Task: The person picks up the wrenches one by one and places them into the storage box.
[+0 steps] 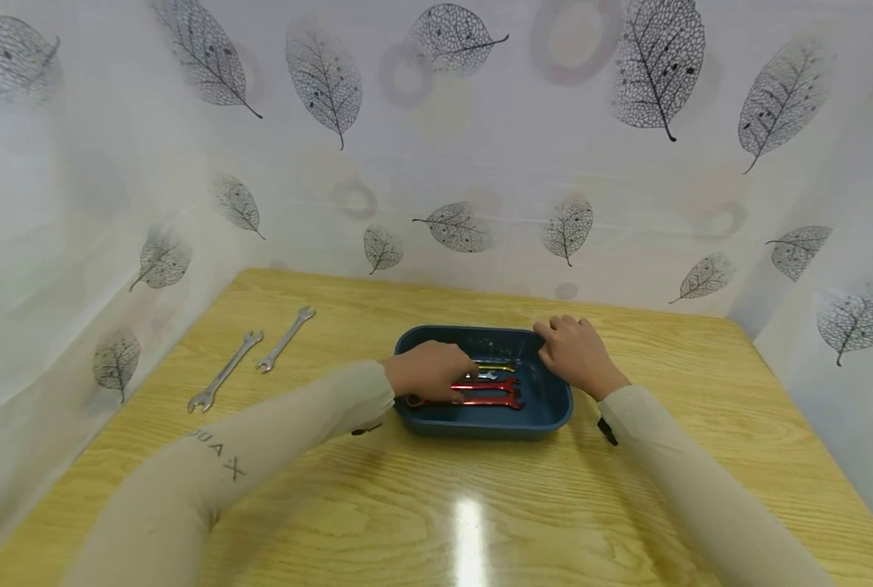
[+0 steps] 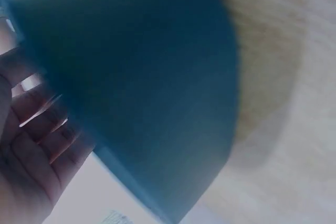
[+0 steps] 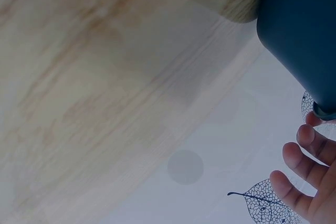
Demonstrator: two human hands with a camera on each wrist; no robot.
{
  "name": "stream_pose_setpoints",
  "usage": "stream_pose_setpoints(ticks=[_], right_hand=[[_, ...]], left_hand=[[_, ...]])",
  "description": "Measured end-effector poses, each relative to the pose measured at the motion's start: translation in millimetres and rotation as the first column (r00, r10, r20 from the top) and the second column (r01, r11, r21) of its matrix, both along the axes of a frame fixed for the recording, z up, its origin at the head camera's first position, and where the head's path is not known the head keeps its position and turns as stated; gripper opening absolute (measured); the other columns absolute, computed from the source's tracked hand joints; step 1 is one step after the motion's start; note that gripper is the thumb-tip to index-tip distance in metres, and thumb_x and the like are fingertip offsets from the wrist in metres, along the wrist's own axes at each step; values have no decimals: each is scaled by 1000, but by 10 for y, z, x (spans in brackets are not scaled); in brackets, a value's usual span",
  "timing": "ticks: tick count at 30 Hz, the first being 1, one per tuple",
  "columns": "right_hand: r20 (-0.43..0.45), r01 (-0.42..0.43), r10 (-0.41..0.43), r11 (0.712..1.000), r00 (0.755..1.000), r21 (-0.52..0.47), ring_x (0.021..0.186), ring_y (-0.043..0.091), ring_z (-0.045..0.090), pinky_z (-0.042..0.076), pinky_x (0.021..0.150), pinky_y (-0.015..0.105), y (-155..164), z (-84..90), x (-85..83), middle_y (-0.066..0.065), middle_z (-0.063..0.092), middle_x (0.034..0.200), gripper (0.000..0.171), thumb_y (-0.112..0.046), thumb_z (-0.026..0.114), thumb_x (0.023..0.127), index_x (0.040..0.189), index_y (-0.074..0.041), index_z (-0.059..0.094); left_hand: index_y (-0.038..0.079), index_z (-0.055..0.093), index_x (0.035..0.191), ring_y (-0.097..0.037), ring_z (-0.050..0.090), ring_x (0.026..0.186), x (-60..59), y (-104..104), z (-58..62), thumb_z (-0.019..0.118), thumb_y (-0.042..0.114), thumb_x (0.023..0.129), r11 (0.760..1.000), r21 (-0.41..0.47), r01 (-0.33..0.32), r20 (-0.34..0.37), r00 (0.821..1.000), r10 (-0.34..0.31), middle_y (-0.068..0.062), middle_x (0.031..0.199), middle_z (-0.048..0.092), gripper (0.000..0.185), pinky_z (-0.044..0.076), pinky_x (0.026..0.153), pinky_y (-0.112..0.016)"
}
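Observation:
A dark blue tray (image 1: pixel 480 425) sits mid-table with red wrenches (image 1: pixel 493 399) and a yellow wrench (image 1: pixel 499 368) inside. My left hand (image 1: pixel 432 371) reaches in from the left, its fingertips down on the wrenches beside a small silver one; no grip shows. In the left wrist view the fingers (image 2: pixel 31 145) lie loosely beside the blurred tray wall (image 2: pixel 157 87). My right hand (image 1: pixel 571 352) rests on the tray's far right rim. The right wrist view shows its fingers (image 3: pixel 299 179) slightly bent next to the tray (image 3: pixel 304 35).
Two silver wrenches (image 1: pixel 225 372) (image 1: pixel 286 337) lie side by side on the wooden table (image 1: pixel 436 505) at the left. Leaf-patterned white sheets wall in the table on the left, back and right.

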State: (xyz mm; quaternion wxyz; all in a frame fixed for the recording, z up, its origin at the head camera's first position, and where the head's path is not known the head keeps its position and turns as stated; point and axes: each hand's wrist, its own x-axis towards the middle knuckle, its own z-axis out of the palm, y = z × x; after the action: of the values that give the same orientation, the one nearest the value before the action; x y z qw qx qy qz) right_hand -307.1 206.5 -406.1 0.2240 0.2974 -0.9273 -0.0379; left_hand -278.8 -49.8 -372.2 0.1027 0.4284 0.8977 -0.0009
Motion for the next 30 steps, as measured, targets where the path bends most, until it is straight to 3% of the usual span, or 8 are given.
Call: stream_pose_setpoints(ticks=[7,14,20,25,30], right_hand=[[7,6,-6,1000,1000,1,57,20,38,24,57,33,4,-5,2,6,45,66,5,-10,54,85,89,-8,55],[8,8,-8,1000,1000,0,57,20,38,23,57,33,2,-15,-3,6,44,65,6,-10,53,84,89,-8,55],[6,10,-10,1000,1000,1,57,21,39,25,56,33,-7,-15,-8,6,45,66,7,-11,53,85,91,-7,56],[13,13,-13,1000,1000,1,58,21,41,28,56,34,-3,-21,-14,6,46,67,8,-11,53,85,92,-7,56],[12,16,-16,1000,1000,3,58,21,42,30,56,35,-2,-19,-9,7,47,67,10,-11,53,85,93,-7,57]], left_hand=[[14,63,119,-12,62,93,46,-94,339,63,29,88,997,74,17,-31,999,-15,-1,107,67,34,50,82,-31],[16,60,121,-14,62,97,149,-310,712,60,31,90,991,135,-24,-128,991,41,0,109,66,35,50,82,-34],[14,61,121,-17,64,97,215,-646,982,62,28,89,966,249,-67,-196,974,118,-3,111,67,35,52,80,-36],[12,63,118,-18,65,94,229,-993,1067,64,28,87,949,289,-128,-269,940,209,-4,105,69,35,53,78,-38],[10,63,115,-21,65,91,242,-1345,1023,64,26,88,923,313,-222,-293,902,317,-6,102,68,32,52,77,-40]])
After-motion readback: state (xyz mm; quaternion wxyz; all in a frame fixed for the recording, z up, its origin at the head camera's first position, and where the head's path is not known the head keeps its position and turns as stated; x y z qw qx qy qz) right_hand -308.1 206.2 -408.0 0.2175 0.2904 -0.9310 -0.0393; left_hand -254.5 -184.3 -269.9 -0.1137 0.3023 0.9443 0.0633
